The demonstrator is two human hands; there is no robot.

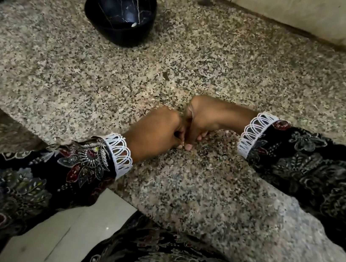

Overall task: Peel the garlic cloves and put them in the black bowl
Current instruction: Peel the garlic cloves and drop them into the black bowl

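A black bowl [119, 13] with one small pale piece inside, too small to be identified, is set at the far left of the speckled granite counter [231, 72]. Nearer, the left hand [156, 132] is curled, its fingertips pinched on something small and pale, presumably a garlic clove [184, 147], almost wholly hidden. The right hand [202, 118] is curled against it, fingertips meeting at the same spot.
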